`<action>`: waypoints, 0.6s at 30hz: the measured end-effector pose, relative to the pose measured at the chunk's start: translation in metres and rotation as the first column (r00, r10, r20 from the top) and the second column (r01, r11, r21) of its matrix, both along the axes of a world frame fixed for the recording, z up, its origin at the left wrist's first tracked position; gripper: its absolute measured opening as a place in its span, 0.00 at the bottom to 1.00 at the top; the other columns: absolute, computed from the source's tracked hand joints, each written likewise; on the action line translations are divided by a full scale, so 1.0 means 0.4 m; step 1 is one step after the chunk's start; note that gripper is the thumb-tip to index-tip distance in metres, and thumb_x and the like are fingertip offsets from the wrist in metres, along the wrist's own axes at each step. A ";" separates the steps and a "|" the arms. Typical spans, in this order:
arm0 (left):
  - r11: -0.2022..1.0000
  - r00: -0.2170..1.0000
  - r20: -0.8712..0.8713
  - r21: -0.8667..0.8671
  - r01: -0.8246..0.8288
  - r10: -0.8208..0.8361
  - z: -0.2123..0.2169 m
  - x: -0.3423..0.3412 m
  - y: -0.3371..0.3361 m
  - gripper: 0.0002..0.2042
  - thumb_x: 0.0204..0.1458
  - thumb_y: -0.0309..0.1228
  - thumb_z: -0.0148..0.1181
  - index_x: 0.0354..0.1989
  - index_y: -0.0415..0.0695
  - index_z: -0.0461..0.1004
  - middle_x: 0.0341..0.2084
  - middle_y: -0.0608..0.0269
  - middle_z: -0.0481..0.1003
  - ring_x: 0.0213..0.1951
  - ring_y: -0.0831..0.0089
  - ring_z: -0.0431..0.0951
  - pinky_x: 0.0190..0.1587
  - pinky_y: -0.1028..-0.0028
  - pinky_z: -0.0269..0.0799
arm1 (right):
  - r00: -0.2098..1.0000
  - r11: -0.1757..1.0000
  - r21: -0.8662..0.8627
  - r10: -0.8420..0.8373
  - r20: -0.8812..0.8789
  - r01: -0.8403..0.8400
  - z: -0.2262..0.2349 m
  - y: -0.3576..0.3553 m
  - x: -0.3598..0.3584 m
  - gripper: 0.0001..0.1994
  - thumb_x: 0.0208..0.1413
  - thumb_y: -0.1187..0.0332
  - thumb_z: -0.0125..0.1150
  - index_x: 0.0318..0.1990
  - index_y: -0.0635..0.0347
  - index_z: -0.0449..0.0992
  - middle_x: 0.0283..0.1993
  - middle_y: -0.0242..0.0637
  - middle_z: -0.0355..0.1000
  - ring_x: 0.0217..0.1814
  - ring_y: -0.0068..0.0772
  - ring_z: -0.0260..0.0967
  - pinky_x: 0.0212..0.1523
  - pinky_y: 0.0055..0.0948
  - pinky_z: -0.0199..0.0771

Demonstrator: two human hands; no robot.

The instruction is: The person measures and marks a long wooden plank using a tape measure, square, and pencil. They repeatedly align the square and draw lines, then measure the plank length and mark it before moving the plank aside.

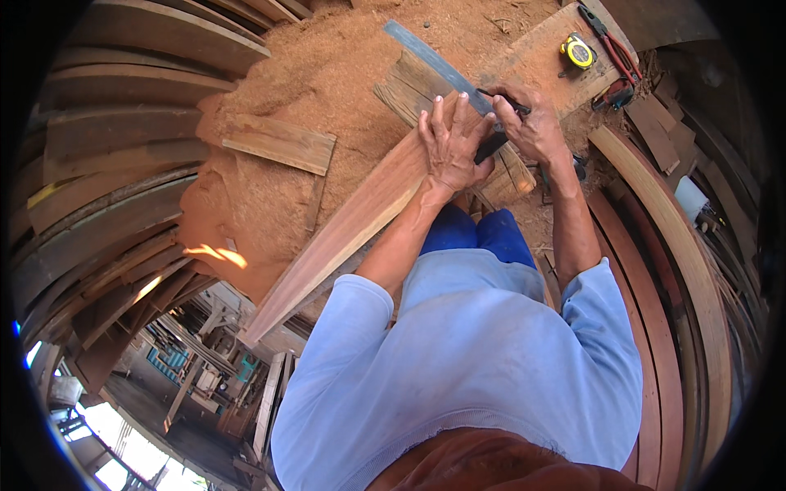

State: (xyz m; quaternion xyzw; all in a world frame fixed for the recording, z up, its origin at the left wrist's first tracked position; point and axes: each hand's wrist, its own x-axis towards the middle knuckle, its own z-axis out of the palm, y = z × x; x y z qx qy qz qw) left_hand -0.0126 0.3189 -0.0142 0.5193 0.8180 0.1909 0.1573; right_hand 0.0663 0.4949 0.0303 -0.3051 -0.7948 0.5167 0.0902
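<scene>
A long reddish-brown board (360,204) runs slantwise from the lower left up to my hands. Across its upper end lies a try square, its steel blade (426,56) reaching up and left and its black stock (491,146) against the board's side. My left hand (454,143) lies flat on the board, fingers spread, with the thumb close to the stock. Pinched in my right hand (528,127) is a dark pencil (516,105), its tip at the blade's edge. The board's end is partly hidden under my hands.
A weathered wood block (405,86) sits beneath the board. Upper right, a plank (532,65) bears a yellow tape measure (578,52) and red-handled pliers (610,41). Sawdust (311,90) covers the ground, with an offcut (282,143) on it. Stacked planks (123,123) line the left; long boards (679,245) curve along the right.
</scene>
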 end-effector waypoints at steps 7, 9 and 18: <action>1.000 1.000 -0.024 -0.005 0.008 -0.009 -0.009 -0.002 -0.002 0.38 0.34 0.47 0.74 0.62 0.69 0.73 0.74 0.49 0.52 0.72 0.35 0.45 0.67 0.31 0.39 | 0.973 0.999 -0.025 0.044 0.228 -0.039 0.051 0.030 0.059 0.12 0.58 0.67 0.56 0.38 0.67 0.81 0.32 0.56 0.76 0.33 0.52 0.77 0.37 0.41 0.75; 1.000 1.000 -0.027 -0.011 0.014 -0.014 -0.009 -0.003 0.000 0.38 0.34 0.47 0.74 0.62 0.69 0.73 0.74 0.49 0.52 0.72 0.35 0.45 0.67 0.31 0.39 | 0.989 1.000 -0.013 0.009 0.147 -0.007 0.044 0.025 0.066 0.11 0.58 0.67 0.56 0.37 0.67 0.81 0.30 0.55 0.76 0.30 0.52 0.76 0.35 0.40 0.75; 0.999 1.000 -0.003 -0.034 0.003 -0.003 -0.004 -0.001 0.001 0.36 0.35 0.46 0.73 0.61 0.68 0.74 0.73 0.49 0.53 0.72 0.35 0.44 0.67 0.31 0.38 | 0.997 0.988 -0.146 -0.044 0.062 0.053 0.042 0.011 0.087 0.13 0.63 0.66 0.57 0.44 0.65 0.82 0.36 0.50 0.79 0.35 0.39 0.77 0.40 0.35 0.76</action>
